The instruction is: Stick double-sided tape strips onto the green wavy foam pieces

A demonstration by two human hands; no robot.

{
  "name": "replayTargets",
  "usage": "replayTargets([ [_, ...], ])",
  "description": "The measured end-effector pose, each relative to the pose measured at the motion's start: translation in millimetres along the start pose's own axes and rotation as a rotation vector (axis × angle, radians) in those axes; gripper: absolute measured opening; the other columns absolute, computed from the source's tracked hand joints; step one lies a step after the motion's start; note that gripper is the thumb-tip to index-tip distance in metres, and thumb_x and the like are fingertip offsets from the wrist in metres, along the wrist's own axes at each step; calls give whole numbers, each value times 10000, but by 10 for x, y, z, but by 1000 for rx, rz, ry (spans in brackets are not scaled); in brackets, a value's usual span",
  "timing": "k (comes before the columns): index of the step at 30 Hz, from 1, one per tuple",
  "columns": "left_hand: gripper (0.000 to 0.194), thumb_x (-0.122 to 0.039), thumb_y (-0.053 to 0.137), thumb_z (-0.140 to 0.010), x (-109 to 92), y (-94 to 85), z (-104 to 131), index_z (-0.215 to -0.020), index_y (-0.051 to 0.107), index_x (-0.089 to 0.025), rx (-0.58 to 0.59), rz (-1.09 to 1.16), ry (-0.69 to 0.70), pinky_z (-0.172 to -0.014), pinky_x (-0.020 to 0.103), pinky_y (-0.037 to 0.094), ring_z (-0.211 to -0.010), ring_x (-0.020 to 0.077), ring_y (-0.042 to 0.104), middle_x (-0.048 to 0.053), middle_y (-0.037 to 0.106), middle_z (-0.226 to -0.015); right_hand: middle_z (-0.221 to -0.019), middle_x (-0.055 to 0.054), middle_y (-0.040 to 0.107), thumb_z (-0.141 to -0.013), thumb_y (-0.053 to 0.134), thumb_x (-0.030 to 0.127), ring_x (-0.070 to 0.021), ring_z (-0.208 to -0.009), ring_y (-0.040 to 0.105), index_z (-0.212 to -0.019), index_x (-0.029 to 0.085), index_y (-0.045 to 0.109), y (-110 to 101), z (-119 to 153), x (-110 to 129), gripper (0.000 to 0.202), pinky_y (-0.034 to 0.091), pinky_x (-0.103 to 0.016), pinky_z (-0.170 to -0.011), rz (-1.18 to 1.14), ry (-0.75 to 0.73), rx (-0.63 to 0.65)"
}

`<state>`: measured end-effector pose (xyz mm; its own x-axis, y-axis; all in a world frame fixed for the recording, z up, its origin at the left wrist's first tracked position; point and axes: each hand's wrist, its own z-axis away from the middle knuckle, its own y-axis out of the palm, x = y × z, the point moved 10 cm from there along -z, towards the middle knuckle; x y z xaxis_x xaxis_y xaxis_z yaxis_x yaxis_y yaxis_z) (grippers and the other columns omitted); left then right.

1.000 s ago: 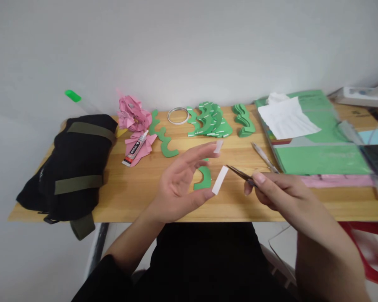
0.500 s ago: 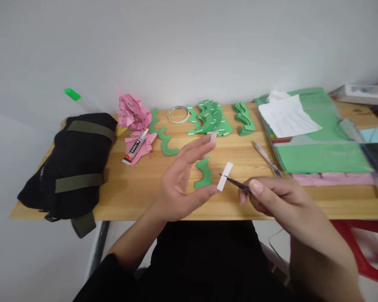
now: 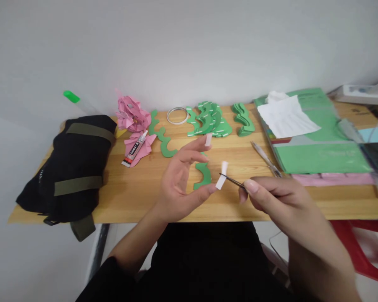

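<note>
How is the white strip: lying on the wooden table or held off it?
Held off it: tweezers in the right hand cross the white strip, and its lower end is at the left thumb.

I locate the bag [image 3: 77, 163] at the left end of the tabletop [image 3: 129, 197]. Right of it, the tube [image 3: 134, 149] lies on scraps [image 3: 149, 144]. Along the rear, left to right: ring [image 3: 177, 123], cut-out heap [image 3: 210, 120], cut-out stack [image 3: 244, 121]; then packet [image 3: 321, 157], tissue [image 3: 288, 116] on it. Front centre: strip [image 3: 221, 182] at the tip of the tweezers [image 3: 235, 182].

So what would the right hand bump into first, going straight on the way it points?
Probably the white strip, which the tweezers in the right hand overlap in view; beyond it, likely the left hand, though depth is unclear.
</note>
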<state>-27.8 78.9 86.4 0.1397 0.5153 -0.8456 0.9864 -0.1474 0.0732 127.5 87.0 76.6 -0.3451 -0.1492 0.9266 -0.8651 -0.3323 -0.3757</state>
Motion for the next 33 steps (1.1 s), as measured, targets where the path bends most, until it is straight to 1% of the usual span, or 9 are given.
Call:
replayTargets([
  [3, 238, -187, 722, -814, 9, 11, -10, -1027, 666, -277, 25, -59, -21, -1074, 457, 407, -1323, 266, 494, 42, 549, -1390, -456, 66, 284, -919, 547, 533, -64, -404, 245, -561, 183, 589, -10, -2, -10, 502, 227, -226, -371, 10, -3, -6],
  [5, 226, -186, 727, -811, 19, 11, -2, -1014, 679, -272, 34, -76, -24, -1057, 440, 426, -1307, 260, 504, 43, 533, -1417, -462, 66, 285, -928, 535, 528, -66, -405, 242, -571, 184, 586, -26, -4, -26, 498, 240, -228, -378, 6, 3, -14],
  [7, 302, -195, 743, -798, 45, -8, 14, -1080, 674, -276, 18, -42, -33, -1025, 412, 456, -1275, 256, 532, 56, 533, -1415, -464, 65, 290, -936, 514, 537, -68, -404, 244, -579, 186, 581, -51, -3, -48, 505, 254, -231, -385, 8, 10, -26],
  [11, 495, -202, 784, -759, 146, -55, 55, -1218, 626, -302, -33, 113, -124, -859, 302, 526, -1143, 217, 621, 65, 511, -1437, -467, 57, 346, -955, 491, 525, -72, -408, 284, -603, 187, 587, -107, 21, -63, 498, 301, -228, -412, 60, -27, -55],
  [15, 443, -342, 753, -803, 275, -82, 113, -1224, 625, -294, -81, 295, -375, -782, 271, 539, -1025, 202, 680, 66, 549, -1395, -529, 13, 521, -968, 484, 499, -95, -462, 441, -687, 183, 649, -136, 56, -18, 453, 357, -223, -440, 174, -107, -51],
  [17, 428, -422, 699, -832, 318, -28, 154, -1225, 630, -268, -53, 408, -519, -786, 300, 550, -1006, 229, 695, 86, 565, -1371, -535, 6, 553, -968, 493, 477, -98, -455, 459, -715, 183, 670, -132, 69, 30, 427, 356, -222, -429, 233, -163, -24],
  [19, 432, -448, 672, -837, 314, 13, 173, -1219, 639, -249, -30, 495, -599, -805, 313, 553, -1006, 244, 701, 92, 587, -1333, -526, 7, 563, -970, 504, 444, -90, -430, 454, -715, 179, 671, -130, 82, 81, 403, 349, -222, -419, 299, -223, 4],
  [28, 396, -387, 656, -840, 321, 19, 182, -1208, 646, -241, -18, 528, -687, -812, 320, 541, -1027, 267, 704, 87, 612, -1318, -495, 25, 551, -971, 528, 403, -80, -390, 480, -768, 171, 689, -157, 134, 116, 347, 342, -226, -415, 457, -341, 65],
  [33, 407, -382, 662, -825, 366, 63, 223, -1204, 655, -235, -8, 600, -744, -797, 314, 541, -1033, 265, 700, 83, 637, -1285, -557, -10, 650, -976, 516, 430, -101, -420, 554, -812, 163, 694, -125, 127, 110, 360, 357, -242, -427, 494, -354, 90],
])
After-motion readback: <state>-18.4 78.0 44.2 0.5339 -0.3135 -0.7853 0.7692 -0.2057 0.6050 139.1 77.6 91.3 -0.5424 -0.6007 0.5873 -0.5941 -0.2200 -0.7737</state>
